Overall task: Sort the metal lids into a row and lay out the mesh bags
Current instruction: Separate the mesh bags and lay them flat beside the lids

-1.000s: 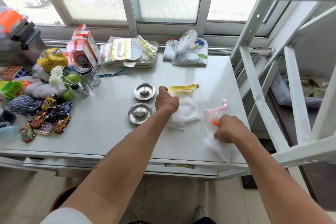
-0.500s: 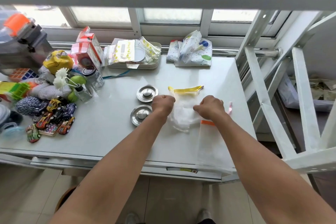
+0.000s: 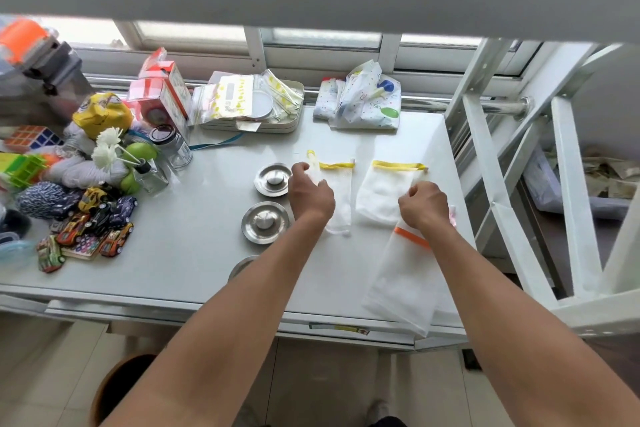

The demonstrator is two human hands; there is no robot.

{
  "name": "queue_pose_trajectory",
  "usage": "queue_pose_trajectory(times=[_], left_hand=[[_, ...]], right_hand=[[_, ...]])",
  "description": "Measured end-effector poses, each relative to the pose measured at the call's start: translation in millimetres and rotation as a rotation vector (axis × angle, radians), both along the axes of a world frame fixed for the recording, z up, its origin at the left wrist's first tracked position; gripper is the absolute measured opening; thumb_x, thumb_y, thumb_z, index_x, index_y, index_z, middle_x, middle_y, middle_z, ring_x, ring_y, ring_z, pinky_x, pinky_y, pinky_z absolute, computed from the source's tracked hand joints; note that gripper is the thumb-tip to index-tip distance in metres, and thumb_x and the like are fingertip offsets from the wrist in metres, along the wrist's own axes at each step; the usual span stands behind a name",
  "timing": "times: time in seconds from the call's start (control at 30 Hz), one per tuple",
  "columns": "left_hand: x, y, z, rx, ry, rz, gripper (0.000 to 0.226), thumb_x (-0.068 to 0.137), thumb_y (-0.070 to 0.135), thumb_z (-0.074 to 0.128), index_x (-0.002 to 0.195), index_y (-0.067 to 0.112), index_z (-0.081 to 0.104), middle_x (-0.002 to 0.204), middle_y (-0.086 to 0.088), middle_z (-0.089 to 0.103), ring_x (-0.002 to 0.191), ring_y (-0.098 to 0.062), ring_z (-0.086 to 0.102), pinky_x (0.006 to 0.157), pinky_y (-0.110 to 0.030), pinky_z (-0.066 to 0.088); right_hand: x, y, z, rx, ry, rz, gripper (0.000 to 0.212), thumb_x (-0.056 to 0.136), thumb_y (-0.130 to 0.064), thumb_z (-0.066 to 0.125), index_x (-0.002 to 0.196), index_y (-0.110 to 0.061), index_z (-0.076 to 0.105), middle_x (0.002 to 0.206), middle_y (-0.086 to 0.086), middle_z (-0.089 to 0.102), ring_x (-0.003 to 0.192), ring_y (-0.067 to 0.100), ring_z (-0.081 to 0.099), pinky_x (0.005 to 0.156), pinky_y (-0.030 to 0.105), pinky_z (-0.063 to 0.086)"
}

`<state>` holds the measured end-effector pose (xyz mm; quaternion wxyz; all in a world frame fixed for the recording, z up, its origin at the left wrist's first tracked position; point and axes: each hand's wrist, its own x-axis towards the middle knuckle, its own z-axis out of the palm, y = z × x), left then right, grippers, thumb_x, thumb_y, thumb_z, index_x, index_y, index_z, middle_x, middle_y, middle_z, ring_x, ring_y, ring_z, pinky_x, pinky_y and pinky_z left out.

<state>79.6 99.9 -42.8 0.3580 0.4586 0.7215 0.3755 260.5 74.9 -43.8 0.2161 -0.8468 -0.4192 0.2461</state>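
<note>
Two metal lids (image 3: 273,179) (image 3: 265,222) lie one behind the other on the white table (image 3: 194,246). The rim of a third lid (image 3: 242,265) shows beside my left forearm. A narrow yellow-trimmed mesh bag (image 3: 341,204) lies flat just right of the lids, and my left hand (image 3: 310,192) pinches its left edge. A wider yellow-trimmed mesh bag (image 3: 382,189) lies to its right, where my right hand (image 3: 424,206) grips its near right corner. A long orange-trimmed mesh bag (image 3: 403,282) reaches to the table's front edge, partly under my right forearm.
Toy cars (image 3: 93,222), yarn, a glass jar (image 3: 173,146) and boxes crowd the table's left side. A tray of zip bags (image 3: 252,107) and a patterned pouch (image 3: 363,100) sit at the back. A white metal frame (image 3: 491,184) stands along the right edge.
The bunched mesh bags have been pulled apart: two yellow-trimmed bags now lie side by side. My hands have moved away from each other, the right hand carrying the wider bag rightward.
</note>
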Motion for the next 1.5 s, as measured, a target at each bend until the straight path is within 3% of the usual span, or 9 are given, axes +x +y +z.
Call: queue_pose_trajectory(times=[0.07,0.17,0.33,0.47,0.63,0.77,1.2,1.33,1.5], left_hand=[[-1.2,-10.9,-4.3,0.099,0.478,-0.271,0.057,0.094,0.023,0.054,0.145,0.012,0.032,0.149,-0.018,0.035,0.137,-0.033,0.034,0.112,-0.038,0.029],[-1.4,-32.9,-3.4,0.105,0.953,-0.592,0.07,0.091,0.041,0.05,0.151,0.021,0.022,0.162,-0.014,0.009,0.149,-0.037,0.003,0.119,-0.05,0.01],[-3.2,-48.8,-6.2,-0.266,0.796,-0.749,0.084,0.077,0.021,0.055,0.151,0.026,0.016,0.164,-0.012,-0.004,0.148,-0.042,-0.007,0.117,-0.052,0.018],[-1.3,-33.2,-9.9,-0.16,0.739,-0.7,0.069,0.085,0.011,0.049,0.15,0.02,0.025,0.163,-0.015,0.007,0.149,-0.038,0.001,0.119,-0.045,0.019],[-1.8,-10.8,-19.1,-0.036,0.694,-0.649,0.056,0.091,0.01,0.051,0.145,0.021,0.04,0.16,-0.009,0.025,0.15,-0.032,0.012,0.119,-0.042,0.02],[-2.8,-12.8,-21.1,0.058,0.787,-0.553,0.044,0.09,0.014,0.052,0.134,0.02,0.051,0.153,-0.009,0.037,0.146,-0.033,0.021,0.115,-0.044,0.027],[13.1,-36.9,-28.9,0.002,0.759,-0.605,0.047,0.098,0.025,0.042,0.143,0.017,0.037,0.16,-0.017,0.02,0.149,-0.039,0.005,0.118,-0.05,0.012],[20.0,-64.0,-20.3,0.347,0.785,-0.632,0.031,0.089,0.031,0.052,0.112,0.012,0.062,0.12,-0.012,0.063,0.119,-0.033,0.052,0.1,-0.046,0.04],[33.8,-112.9,-12.9,0.213,0.856,-0.834,0.048,0.089,0.054,0.047,0.102,0.011,0.06,0.101,-0.009,0.062,0.097,-0.029,0.055,0.083,-0.043,0.042]], right_hand=[[2.5,1.9,-6.0,0.036,0.004,-0.016,0.017,0.086,-0.02,0.051,0.074,-0.014,0.062,0.075,0.001,0.061,0.084,0.027,0.059,0.098,0.041,0.042],[5.2,2.2,-4.9,0.047,0.031,0.0,0.022,0.093,-0.021,0.052,0.105,-0.011,0.066,0.107,0.011,0.068,0.106,0.031,0.059,0.082,0.026,0.032],[8.7,4.2,-6.3,0.018,0.085,0.04,0.039,0.077,-0.02,0.059,0.115,-0.013,0.062,0.113,0.009,0.067,0.108,0.027,0.058,0.098,0.034,0.038],[7.8,6.4,-14.7,0.073,0.105,-0.031,0.044,0.075,-0.017,0.053,0.118,-0.02,0.059,0.109,0.002,0.068,0.11,0.022,0.059,0.111,0.051,0.032],[6.2,5.0,-16.5,0.151,0.073,-0.082,0.036,0.082,-0.017,0.053,0.118,-0.019,0.059,0.08,-0.012,0.055,0.109,0.023,0.061,0.107,0.052,0.037],[6.1,6.1,-13.3,0.145,0.081,-0.104,0.032,0.083,-0.015,0.058,0.115,-0.017,0.06,0.094,-0.004,0.062,0.109,0.023,0.06,0.104,0.046,0.04],[4.2,4.1,-12.8,0.129,0.0,-0.132,0.012,0.074,-0.021,0.065,0.083,-0.025,0.058,0.101,0.004,0.07,0.104,0.026,0.063,0.102,0.047,0.043],[4.5,7.0,-10.2,0.109,0.006,-0.066,0.019,0.078,-0.015,0.068,0.096,-0.009,0.068,0.102,0.011,0.071,0.1,0.029,0.064,0.08,0.026,0.044],[7.6,7.9,-8.3,0.125,-0.016,-0.019,0.028,0.08,-0.021,0.07,0.104,-0.007,0.069,0.108,0.012,0.07,0.104,0.03,0.063,0.079,0.026,0.042]])
